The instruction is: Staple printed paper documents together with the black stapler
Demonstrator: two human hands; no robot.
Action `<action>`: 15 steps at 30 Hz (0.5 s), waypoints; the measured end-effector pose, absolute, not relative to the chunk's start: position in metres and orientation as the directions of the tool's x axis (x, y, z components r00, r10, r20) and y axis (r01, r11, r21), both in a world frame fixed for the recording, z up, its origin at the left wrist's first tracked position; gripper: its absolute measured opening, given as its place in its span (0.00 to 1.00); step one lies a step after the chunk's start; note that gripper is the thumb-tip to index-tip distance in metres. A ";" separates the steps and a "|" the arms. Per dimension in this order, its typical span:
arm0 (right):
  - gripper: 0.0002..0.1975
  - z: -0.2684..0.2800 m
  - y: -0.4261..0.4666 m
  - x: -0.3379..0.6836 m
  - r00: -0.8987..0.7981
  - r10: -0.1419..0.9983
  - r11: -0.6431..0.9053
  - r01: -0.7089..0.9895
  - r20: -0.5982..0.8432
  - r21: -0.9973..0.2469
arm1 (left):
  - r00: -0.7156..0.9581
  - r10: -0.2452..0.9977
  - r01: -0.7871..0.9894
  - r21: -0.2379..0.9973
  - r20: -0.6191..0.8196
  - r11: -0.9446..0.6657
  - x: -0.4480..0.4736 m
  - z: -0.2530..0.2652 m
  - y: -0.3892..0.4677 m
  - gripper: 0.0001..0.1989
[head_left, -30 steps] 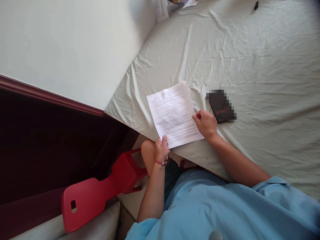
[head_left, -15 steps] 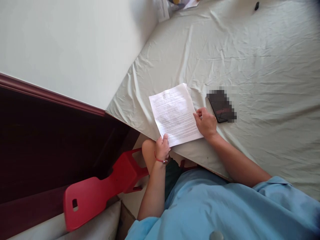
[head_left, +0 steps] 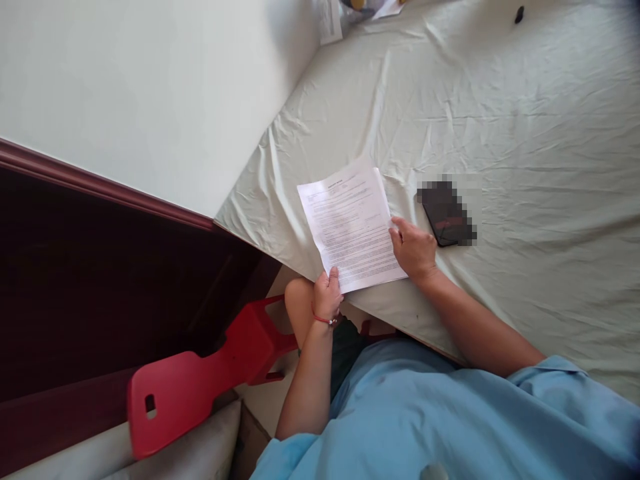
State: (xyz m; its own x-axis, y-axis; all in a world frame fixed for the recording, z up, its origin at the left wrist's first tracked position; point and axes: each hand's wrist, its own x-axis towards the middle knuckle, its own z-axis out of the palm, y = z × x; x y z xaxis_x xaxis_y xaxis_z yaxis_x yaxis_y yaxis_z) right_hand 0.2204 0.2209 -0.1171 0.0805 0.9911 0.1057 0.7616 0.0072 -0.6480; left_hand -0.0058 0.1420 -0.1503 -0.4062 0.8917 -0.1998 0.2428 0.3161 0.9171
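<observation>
A stack of printed paper sheets [head_left: 350,227] lies at the near edge of the cloth-covered table, its top sheet slightly raised at the far right from those below. My left hand [head_left: 328,293] grips the bottom left corner, thumb on top and fingers underneath. At the right edge, my right hand [head_left: 414,247] is closed on the sheets, thumb and index finger pinching the side. Just right of that hand is a dark, flat, partly pixelated object [head_left: 447,213], apart from the paper.
The pale, wrinkled tablecloth [head_left: 525,147] spreads to the right. A small black object [head_left: 519,14] and a clear plastic bag [head_left: 357,15] lie at the far side. A white wall [head_left: 150,100] borders the left, with a red plastic chair [head_left: 175,400] below.
The top sheet has lifted and shifted slightly at the far right, showing the sheets beneath. My right index finger has straightened along the paper's edge. My left hand keeps its grip.
</observation>
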 end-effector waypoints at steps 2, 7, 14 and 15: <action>0.15 -0.117 0.220 0.220 0.082 0.987 0.026 0.760 0.136 -0.649 | -0.398 0.902 0.230 0.933 -0.169 0.276 -0.006 -0.151 0.142 0.24; 0.12 -0.112 0.219 0.220 0.072 0.946 0.199 0.640 0.316 -0.742 | -0.380 0.904 0.208 0.934 -0.196 0.289 -0.004 -0.150 0.143 0.27; 0.25 -0.096 0.214 0.225 -0.449 0.876 0.101 -0.188 0.177 -0.977 | -0.307 0.916 0.201 0.924 -0.257 0.326 0.002 -0.132 0.145 0.27; 0.28 -0.097 0.214 0.226 -0.530 0.833 -0.006 -0.297 0.159 -0.955 | -0.325 0.907 0.190 0.921 -0.267 0.340 0.001 -0.130 0.145 0.25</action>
State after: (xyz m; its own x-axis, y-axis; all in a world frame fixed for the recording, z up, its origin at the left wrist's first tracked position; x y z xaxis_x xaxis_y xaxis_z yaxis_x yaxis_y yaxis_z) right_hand 0.2260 0.2141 -0.0972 -0.5295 0.8332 0.1594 -0.2967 -0.0058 -0.9550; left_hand 0.0010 0.1447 -0.1298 -0.3247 0.9072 -0.2675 0.1902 0.3396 0.9211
